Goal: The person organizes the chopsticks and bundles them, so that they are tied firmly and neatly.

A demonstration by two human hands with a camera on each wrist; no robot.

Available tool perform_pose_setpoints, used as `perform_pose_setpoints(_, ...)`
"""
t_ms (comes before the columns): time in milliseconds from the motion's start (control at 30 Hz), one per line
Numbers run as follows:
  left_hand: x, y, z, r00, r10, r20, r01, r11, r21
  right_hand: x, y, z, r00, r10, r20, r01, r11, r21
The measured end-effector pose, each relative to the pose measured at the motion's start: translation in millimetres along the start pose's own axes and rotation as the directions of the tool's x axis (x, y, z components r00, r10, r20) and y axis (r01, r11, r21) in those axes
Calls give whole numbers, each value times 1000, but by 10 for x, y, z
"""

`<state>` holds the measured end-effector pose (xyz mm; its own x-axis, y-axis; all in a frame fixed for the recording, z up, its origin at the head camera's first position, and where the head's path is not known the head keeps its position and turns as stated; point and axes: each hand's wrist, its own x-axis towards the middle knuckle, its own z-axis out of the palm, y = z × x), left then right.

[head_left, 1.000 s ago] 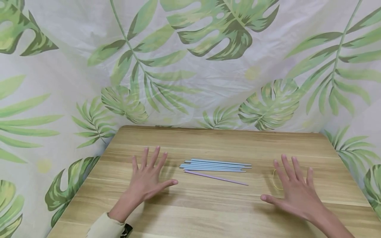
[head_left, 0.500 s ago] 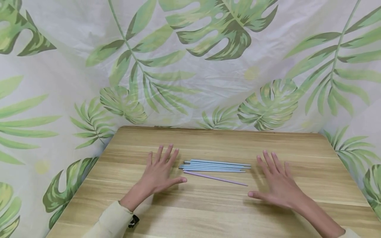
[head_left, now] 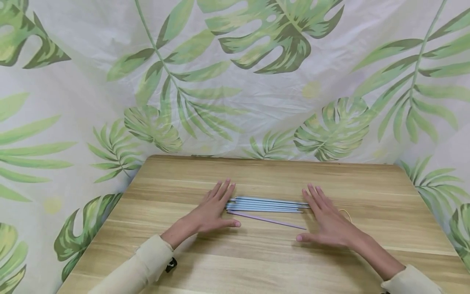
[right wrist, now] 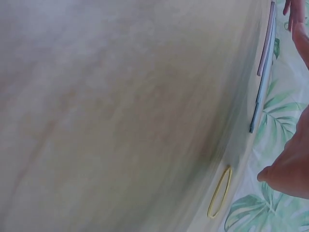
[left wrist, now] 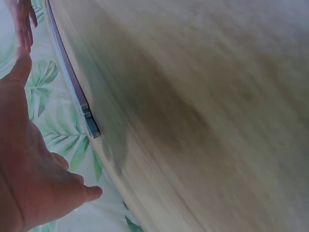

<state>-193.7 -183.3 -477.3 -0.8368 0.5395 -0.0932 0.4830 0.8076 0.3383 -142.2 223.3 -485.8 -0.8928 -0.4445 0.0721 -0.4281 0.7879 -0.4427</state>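
Wooden table (head_left: 257, 261): both open hands (head_left: 214, 210) (head_left: 328, 222) flank blue sticks (head_left: 266, 204)

Both hands closed in — left hand (head_left: 213, 211); right hand (head_left: 328, 222) — flanking straws (head_left: 266, 204).

Blurred wooden worktop (right wrist: 120, 111) filling most of the frame, seen close from the wrist. At the right edge, part of the right hand (right wrist: 289, 171) near a yellow rubber band (right wrist: 219, 192) lying flat. Farther up, thin blue sticks (right wrist: 263, 92) with a purple stick (right wrist: 266, 41) alongside, leaf-print cloth (right wrist: 277, 116) beyond.
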Motion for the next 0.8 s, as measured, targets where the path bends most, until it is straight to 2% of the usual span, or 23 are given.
perform_pose_setpoints(200, 74, -1, 68, 999, 43, -25, -44, 996, -79, 92, -31, 35, 1000, -9, 27, 7, 997, 73)
perform_pose_setpoints(400, 117, 32, 160, 1000, 24, -3, -24, 984, -178, 149, -53, 79, 999, -2, 37, -2, 994, 109)
perform_pose_setpoints(533, 130, 85, 192, 999, 29, 25, -24, 983, -184, 197, -58, 119, 999, -21, 47, 16, 993, 116)
perform_pose_setpoints(800, 181, 167, 216, 997, 65, 40, -55, 979, -198, 282, -75, 182, 997, -50, 51, 43, 992, 122)
